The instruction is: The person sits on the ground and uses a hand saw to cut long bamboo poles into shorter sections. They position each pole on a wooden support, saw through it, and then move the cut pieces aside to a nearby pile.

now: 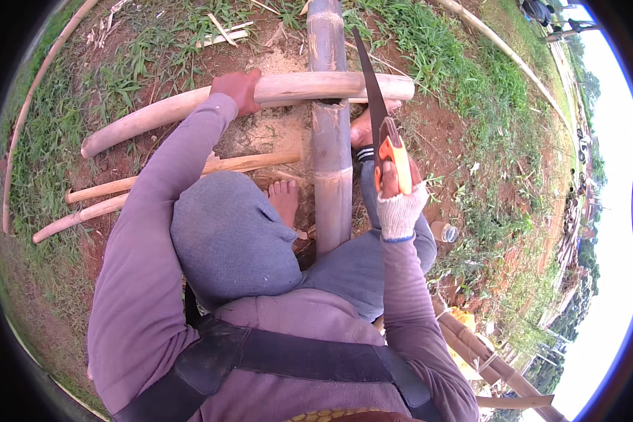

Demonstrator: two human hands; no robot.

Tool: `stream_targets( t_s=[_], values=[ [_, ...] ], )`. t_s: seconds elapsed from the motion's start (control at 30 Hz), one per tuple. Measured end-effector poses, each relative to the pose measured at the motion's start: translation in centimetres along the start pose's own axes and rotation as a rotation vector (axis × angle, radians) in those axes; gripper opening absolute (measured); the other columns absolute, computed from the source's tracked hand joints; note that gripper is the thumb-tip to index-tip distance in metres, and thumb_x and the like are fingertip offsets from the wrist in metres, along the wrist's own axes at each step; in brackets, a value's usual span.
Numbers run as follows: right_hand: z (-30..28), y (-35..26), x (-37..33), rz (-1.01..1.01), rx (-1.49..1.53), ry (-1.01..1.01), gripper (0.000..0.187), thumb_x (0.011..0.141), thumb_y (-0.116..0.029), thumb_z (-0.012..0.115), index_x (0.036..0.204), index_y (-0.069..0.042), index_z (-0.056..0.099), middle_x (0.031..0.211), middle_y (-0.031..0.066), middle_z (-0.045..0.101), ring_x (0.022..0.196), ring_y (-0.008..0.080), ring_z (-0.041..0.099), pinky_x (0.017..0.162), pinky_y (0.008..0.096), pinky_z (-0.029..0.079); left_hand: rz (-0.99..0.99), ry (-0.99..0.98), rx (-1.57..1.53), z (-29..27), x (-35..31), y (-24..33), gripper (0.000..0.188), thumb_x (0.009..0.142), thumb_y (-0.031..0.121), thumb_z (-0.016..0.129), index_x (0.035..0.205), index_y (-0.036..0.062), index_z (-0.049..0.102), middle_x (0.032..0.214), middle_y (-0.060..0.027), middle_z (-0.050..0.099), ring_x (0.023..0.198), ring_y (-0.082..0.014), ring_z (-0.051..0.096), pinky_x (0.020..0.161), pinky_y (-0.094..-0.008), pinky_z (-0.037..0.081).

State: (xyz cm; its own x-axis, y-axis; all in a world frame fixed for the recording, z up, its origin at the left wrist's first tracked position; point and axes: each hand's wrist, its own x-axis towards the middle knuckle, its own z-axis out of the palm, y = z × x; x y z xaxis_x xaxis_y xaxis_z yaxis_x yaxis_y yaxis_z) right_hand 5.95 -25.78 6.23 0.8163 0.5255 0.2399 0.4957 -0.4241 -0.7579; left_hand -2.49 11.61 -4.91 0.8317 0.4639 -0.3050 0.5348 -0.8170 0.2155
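Note:
My left hand (238,93), bare, is wrapped round a pale, slightly curved wooden pole (299,87). The pole lies crosswise over a thick grey bamboo trunk (333,179) that runs away from me. In my right hand (403,200), which wears a pale knitted glove with bare fingertips, is a handsaw with an orange handle (397,160). The dark saw blade (373,84) points away from me and crosses the pole in view near its right end. Whether its teeth touch the wood I cannot tell.
Two thinner sticks (253,162) lie left of the trunk, near my bare left foot (283,202). My right foot (373,126) is beside the trunk, close under the pole's right part. Sawdust (260,133), grass and wood scraps cover the ground. A jar (444,232) lies right of my knee.

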Motion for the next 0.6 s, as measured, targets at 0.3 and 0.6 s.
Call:
stream_targets(
  t_s=[0.3, 0.6],
  values=[
    [1.9, 3.0, 0.1, 0.055, 0.016, 0.078, 0.039, 0.103, -0.02, 0.074, 0.131, 0.006, 0.068, 0.109, 0.0176, 0.076, 0.096, 0.0251, 0.074, 0.086, 0.0382, 0.058, 0.026, 0.011, -0.031, 1.0, 1.6, 0.0, 0.067, 0.079, 0.038, 0.088, 0.134, 0.0157, 0.057, 0.116, -0.0186, 0.076, 0.109, -0.0442, 0.073, 0.094, -0.0554, 0.059],
    [-2.5, 2.5, -6.6, 0.207, 0.142, -0.036, 0.047, 0.105, -0.018, 0.07, 0.143, 0.008, 0.059, 0.129, 0.0188, 0.072, 0.114, 0.023, 0.072, 0.096, 0.0359, 0.059, 0.006, -0.004, 0.006, 0.3, 1.5, -0.6, 0.063, 0.081, 0.038, 0.087, 0.131, 0.0136, 0.059, 0.122, -0.0187, 0.076, 0.112, -0.0426, 0.074, 0.096, -0.0553, 0.059]
  ],
)
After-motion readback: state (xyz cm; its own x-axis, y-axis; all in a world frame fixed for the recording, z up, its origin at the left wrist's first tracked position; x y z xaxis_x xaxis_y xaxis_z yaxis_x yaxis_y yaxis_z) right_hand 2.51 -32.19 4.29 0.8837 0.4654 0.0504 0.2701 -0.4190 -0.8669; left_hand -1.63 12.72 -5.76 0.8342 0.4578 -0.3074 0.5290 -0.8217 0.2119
